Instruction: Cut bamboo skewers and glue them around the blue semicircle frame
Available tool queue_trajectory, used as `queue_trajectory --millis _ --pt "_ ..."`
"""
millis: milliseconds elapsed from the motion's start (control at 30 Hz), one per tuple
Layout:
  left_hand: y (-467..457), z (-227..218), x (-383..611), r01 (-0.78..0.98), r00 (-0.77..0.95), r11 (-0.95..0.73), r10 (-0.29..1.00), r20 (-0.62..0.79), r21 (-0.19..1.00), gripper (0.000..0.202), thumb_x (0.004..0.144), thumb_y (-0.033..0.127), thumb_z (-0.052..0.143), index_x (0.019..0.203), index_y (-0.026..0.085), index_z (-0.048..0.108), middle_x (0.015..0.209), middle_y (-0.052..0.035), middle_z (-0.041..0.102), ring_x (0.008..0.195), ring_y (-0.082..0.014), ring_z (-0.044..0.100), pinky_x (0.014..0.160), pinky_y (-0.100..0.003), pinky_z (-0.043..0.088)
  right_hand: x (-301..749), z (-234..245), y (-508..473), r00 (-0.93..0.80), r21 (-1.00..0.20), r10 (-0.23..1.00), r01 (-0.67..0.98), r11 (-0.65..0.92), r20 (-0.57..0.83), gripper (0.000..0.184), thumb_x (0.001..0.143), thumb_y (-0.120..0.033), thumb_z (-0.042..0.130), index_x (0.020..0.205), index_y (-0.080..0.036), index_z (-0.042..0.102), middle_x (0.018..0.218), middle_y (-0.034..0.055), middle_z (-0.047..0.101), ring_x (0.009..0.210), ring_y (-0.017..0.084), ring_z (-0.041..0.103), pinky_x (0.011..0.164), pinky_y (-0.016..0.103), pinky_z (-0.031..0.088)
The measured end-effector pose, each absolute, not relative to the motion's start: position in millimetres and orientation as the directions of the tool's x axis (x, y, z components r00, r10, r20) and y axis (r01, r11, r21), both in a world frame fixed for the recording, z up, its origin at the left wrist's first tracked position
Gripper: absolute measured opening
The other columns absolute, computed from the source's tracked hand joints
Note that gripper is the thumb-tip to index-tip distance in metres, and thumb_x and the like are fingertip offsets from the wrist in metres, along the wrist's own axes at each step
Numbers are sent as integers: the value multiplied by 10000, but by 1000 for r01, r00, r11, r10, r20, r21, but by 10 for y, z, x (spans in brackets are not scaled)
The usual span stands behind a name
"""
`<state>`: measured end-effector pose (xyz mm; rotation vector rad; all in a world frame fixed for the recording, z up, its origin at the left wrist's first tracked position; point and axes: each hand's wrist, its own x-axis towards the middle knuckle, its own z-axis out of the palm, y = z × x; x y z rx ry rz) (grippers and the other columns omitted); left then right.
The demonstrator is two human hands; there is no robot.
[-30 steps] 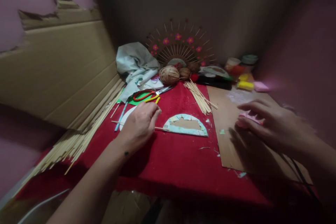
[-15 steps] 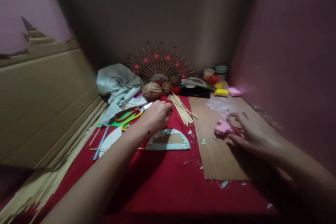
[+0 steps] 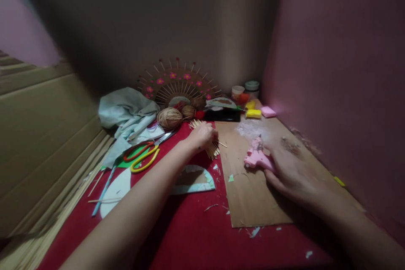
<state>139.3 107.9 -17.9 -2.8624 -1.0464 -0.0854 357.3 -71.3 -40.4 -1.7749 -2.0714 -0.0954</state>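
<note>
left hand (image 3: 203, 136): over the sticks (image 3: 213, 152), fingers curled down onto the bundle. fingertips are hidden; whether any stick is gripped cannot be told. the bundle lies on the red cloth (image 3: 199, 236), just left of the cardboard (image 3: 249, 209), with one stick projecting over its edge.

right hand (image 3: 284, 173): above the cardboard, partly open, thumb and fingers about the handle of the pink glue gun (image 3: 257, 158). the fingers are blurred; firmness of hold cannot be told. the gun's nozzle points up.

half disc (image 3: 207, 182): on the cloth, paper-edged, partly covered by the left forearm. scissors (image 3: 157, 145): left of that forearm, blades pointing away from the person. white piece (image 3: 115, 181): nearer the person than the scissors, a thin stick across it.

rear: yarn ball (image 3: 170, 118) in front of a flowered fan (image 3: 179, 79); yellow pack (image 3: 253, 113) beside a pink pack (image 3: 268, 112). paper scraps lie near the cardboard's front edge.
</note>
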Motion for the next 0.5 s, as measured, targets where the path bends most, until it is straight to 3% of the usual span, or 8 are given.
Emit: queue_trajectory --millis 167,333,433,500 --pt "1034 -149 1385 595 795 -800 572 205 -74 185 858 148 477 790 162 649 847 -67 607 799 -174 514 679 -269 405 3574 -454 -721 -103 -231 915 951 206 391 419 833 -251 400 1196 -78 520 1009 186 643 890 300 627 729 421 503" --pt "928 167 1367 613 693 -790 536 483 -4 242 950 186 327 882 166 559 902 -58 579 880 -152 494 793 -266 420 3551 -364 -765 -115 -269 904 932 241 412 493 826 -240 402 1243 11 485 1059 252 635 989 333 619 792 463 514" --pt "720 460 1297 589 548 -808 413 728 15 233 959 230 340 861 187 547 866 -32 582 885 -151 503 841 -283 419 3528 -256 -817 21 -490 913 849 199 407 526 805 -297 491 1267 -45 487 1145 229 618 1029 323 608 851 466 505" --pt "512 629 1197 585 584 -806 342 736 -89 228 959 243 344 908 203 562 865 -20 583 924 -168 504 897 -324 394 3512 -179 -856 133 -729 933 664 167 335 525 800 -325 530 1292 -147 489 1213 169 610 1037 288 615 821 417 533"
